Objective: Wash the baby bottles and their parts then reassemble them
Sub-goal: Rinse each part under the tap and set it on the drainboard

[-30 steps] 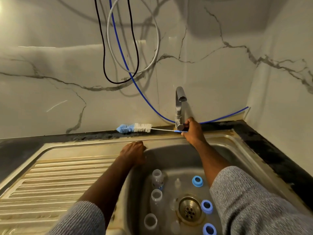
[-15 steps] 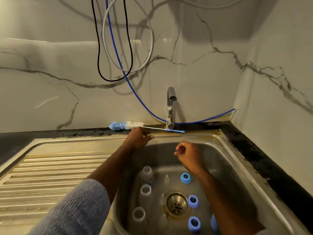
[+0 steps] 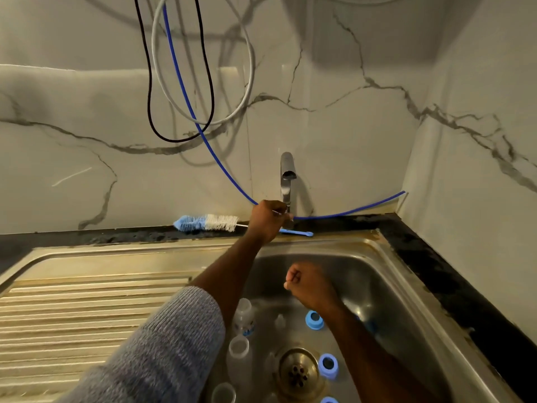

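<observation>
Our left hand [image 3: 268, 219] gripped the tap lever [image 3: 286, 209]; our right hand [image 3: 308, 285], fisted and empty, hovered nearer us. We judged gentle turning best.

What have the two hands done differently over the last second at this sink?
The right hand left the tap's base and drew back over the basin, now a closed fist. The left hand rose from the sink's edge to the tap, fingers curled at its base. The bottle brush, bottles and blue rings stayed put.
</observation>
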